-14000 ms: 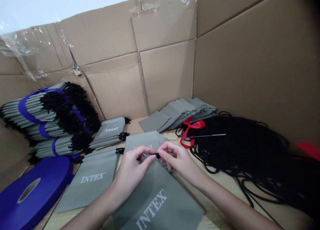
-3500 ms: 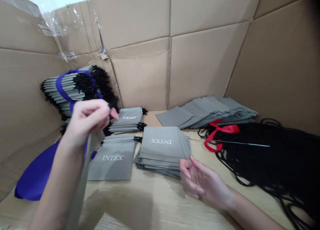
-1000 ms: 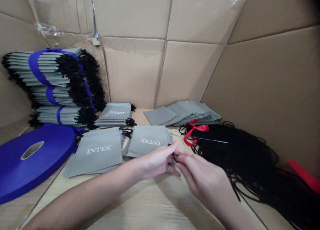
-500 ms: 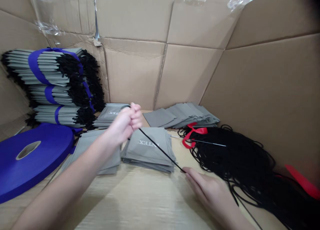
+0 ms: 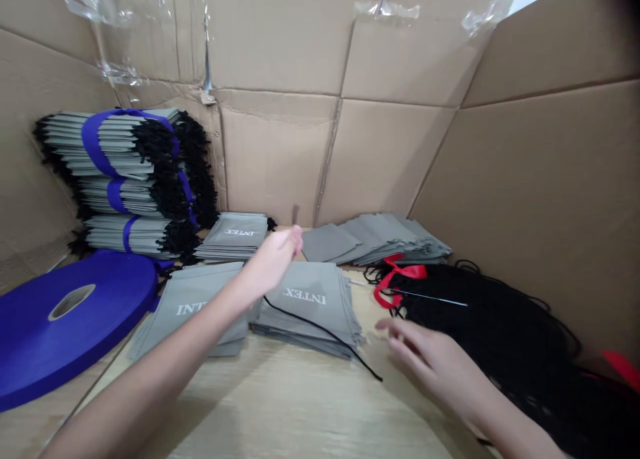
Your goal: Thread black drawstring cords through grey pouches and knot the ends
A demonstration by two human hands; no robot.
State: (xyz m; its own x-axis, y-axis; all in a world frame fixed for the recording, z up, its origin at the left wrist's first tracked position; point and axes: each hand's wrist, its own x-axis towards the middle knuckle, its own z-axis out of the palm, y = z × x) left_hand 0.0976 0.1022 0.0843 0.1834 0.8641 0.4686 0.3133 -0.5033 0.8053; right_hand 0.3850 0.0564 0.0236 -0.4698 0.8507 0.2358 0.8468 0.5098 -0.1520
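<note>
My left hand (image 5: pixel 279 258) is closed above the middle stack of grey pouches (image 5: pixel 320 312) printed INTEX. A black cord (image 5: pixel 320 327) trails from beneath it across that stack, its loose end reaching the table on the right. Above the fist a short dark piece sticks up, blurred; it looks like the cord's other end. With fingers apart and nothing in them, my right hand (image 5: pixel 420 356) hovers by the black cord bundle (image 5: pixel 475 312), which has a red ribbon (image 5: pixel 400 272) tied on. Another pouch stack (image 5: pixel 200 299) lies partly behind my left forearm.
At the left are a blue ribbon roll (image 5: pixel 115 292) and bound bundles of corded grey pouches (image 5: pixel 115 186). A smaller pouch stack (image 5: pixel 233 236) and fanned grey pieces (image 5: pixel 373 239) sit at the back. A thin metal rod (image 5: pixel 435 298) lies across the black cords. Cardboard walls (image 5: pixel 280 152) surround the table.
My right hand has let go of the cord's end, and its fingers have opened. The cord, taut before, now hangs slack over the pouches. My left hand has shifted right and slightly lower.
</note>
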